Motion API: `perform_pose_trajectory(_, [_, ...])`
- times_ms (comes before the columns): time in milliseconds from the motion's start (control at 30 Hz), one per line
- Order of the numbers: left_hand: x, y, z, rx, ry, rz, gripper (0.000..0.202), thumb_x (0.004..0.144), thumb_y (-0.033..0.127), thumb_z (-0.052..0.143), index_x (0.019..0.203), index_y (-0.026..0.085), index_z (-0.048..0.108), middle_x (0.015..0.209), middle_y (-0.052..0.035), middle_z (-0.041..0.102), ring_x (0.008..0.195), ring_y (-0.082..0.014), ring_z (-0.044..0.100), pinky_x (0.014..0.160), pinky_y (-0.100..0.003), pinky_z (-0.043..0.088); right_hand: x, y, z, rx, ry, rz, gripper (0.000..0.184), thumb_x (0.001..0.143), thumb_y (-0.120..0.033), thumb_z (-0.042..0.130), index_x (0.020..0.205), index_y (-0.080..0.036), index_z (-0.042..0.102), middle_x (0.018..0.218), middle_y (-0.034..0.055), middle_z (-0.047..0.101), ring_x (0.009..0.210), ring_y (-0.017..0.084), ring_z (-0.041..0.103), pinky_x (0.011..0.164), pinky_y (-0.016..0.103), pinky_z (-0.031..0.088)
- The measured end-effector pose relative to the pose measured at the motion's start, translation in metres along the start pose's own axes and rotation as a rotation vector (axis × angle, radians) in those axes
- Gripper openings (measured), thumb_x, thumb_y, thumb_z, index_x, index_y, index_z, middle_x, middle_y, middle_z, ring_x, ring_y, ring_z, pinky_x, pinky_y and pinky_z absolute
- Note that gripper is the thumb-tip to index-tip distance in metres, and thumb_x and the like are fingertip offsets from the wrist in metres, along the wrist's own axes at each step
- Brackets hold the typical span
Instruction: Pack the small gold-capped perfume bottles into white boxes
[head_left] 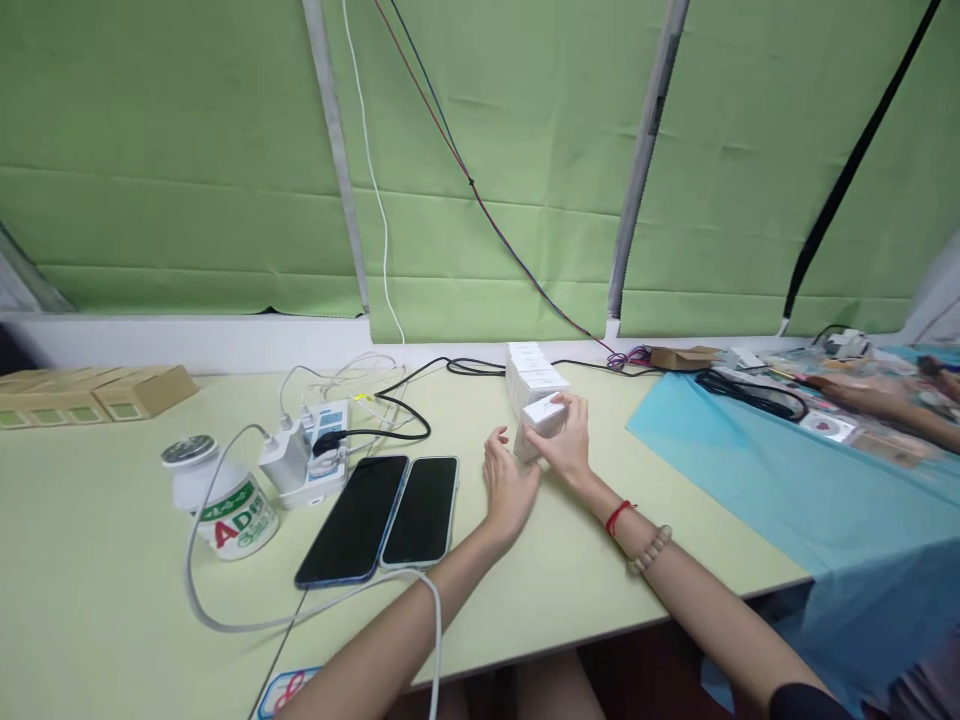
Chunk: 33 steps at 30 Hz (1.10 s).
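Observation:
A row of small white boxes (534, 372) runs back across the pale yellow table towards the wall. At its near end, my right hand (566, 442) grips a white box (543, 410), thumb on the near side and fingers over the far corner. My left hand (511, 492) rests just left of that box, its fingers loosely curled and apart, with nothing seen in them. Whether its palm side touches the box is hidden. Two dark-screened phones, a larger one (352, 525) and a smaller one (421, 512), lie left of my left hand.
A white power strip (322, 480) with plugs and a white jar (221, 500) stand at left. A white cable (262, 628) loops over my left forearm. Brown boxes (142, 392) line the far left. Blue sheeting (720, 440) and another person's arm (892, 405) are at right.

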<state>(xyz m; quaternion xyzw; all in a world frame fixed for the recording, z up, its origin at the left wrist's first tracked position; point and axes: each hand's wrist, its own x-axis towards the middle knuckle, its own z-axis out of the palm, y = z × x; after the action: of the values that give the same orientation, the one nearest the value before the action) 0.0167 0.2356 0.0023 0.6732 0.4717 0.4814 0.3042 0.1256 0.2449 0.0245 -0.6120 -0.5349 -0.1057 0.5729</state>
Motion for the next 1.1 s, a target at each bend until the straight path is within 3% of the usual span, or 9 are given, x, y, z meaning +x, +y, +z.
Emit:
perform_pose_trajectory(167, [-0.004, 0.009, -0.006, -0.174, 0.003, -0.028, 0.056, 0.075, 0.025, 0.058, 0.123, 0.019, 0.031, 0.122, -0.0113, 0.047, 0.112, -0.0238, 0.047, 0.094, -0.04, 0.037, -0.001, -0.001, -0.002, 0.217, -0.327, -0.245, 0.048, 0.072, -0.043, 0.057, 0.111, -0.016, 0.047, 0.108, 0.0081, 0.048, 0.096, 0.015, 0.049, 0.077, 0.025, 0.046])
perform_pose_trajectory(233, [-0.006, 0.01, -0.007, -0.269, -0.012, -0.024, 0.046, 0.08, 0.028, 0.052, 0.123, 0.021, 0.036, 0.121, -0.0094, 0.05, 0.111, -0.0215, 0.049, 0.093, -0.037, 0.038, -0.001, -0.001, -0.004, 0.257, -0.378, -0.289, 0.045, 0.076, -0.042, 0.052, 0.113, -0.016, 0.05, 0.11, 0.0085, 0.047, 0.101, 0.015, 0.048, 0.078, 0.025, 0.046])
perform_pose_trajectory(500, [-0.006, 0.008, -0.005, -0.359, -0.04, -0.01, 0.04, 0.084, 0.035, 0.048, 0.121, 0.02, 0.042, 0.112, -0.0084, 0.056, 0.102, -0.0191, 0.054, 0.085, -0.032, 0.043, -0.001, 0.001, -0.004, 0.259, -0.384, -0.288, 0.046, 0.08, -0.049, 0.045, 0.113, -0.018, 0.054, 0.117, 0.0091, 0.041, 0.111, 0.017, 0.044, 0.09, 0.03, 0.043])
perform_pose_trajectory(667, [-0.003, 0.01, -0.004, -0.242, 0.124, -0.035, 0.045, 0.08, 0.034, 0.052, 0.121, 0.021, 0.037, 0.124, -0.0096, 0.045, 0.117, -0.0236, 0.041, 0.099, -0.041, 0.032, 0.0, -0.003, -0.004, 0.269, -0.373, -0.267, 0.042, 0.083, -0.048, 0.043, 0.109, -0.017, 0.057, 0.112, 0.0092, 0.043, 0.109, 0.017, 0.044, 0.092, 0.031, 0.042])
perform_pose_trajectory(833, [-0.004, 0.008, -0.001, -0.215, 0.195, -0.08, 0.059, 0.067, 0.01, 0.052, 0.121, 0.02, 0.03, 0.124, -0.0106, 0.04, 0.117, -0.024, 0.039, 0.1, -0.041, 0.031, 0.005, -0.008, -0.007, 0.286, -0.3, -0.197, 0.032, 0.079, -0.04, 0.051, 0.096, -0.014, 0.058, 0.11, 0.0105, 0.046, 0.106, 0.016, 0.047, 0.078, 0.025, 0.046])
perform_pose_trajectory(1000, [-0.002, 0.005, -0.001, -0.186, 0.205, -0.073, 0.061, 0.068, 0.007, 0.047, 0.124, 0.019, 0.028, 0.129, -0.011, 0.037, 0.122, -0.0233, 0.035, 0.103, -0.041, 0.028, 0.007, -0.005, -0.004, 0.292, -0.327, -0.134, 0.031, 0.077, -0.04, 0.055, 0.094, -0.014, 0.054, 0.101, 0.007, 0.053, 0.09, 0.012, 0.052, 0.066, 0.019, 0.046])
perform_pose_trajectory(1100, [0.004, 0.003, -0.003, -0.19, 0.188, -0.064, 0.058, 0.076, 0.014, 0.045, 0.13, 0.019, 0.026, 0.13, -0.0115, 0.037, 0.124, -0.0227, 0.034, 0.105, -0.042, 0.025, 0.005, -0.003, -0.002, 0.221, -0.283, -0.1, 0.039, 0.074, -0.044, 0.057, 0.1, -0.014, 0.056, 0.1, 0.0066, 0.054, 0.082, 0.011, 0.052, 0.059, 0.018, 0.043])
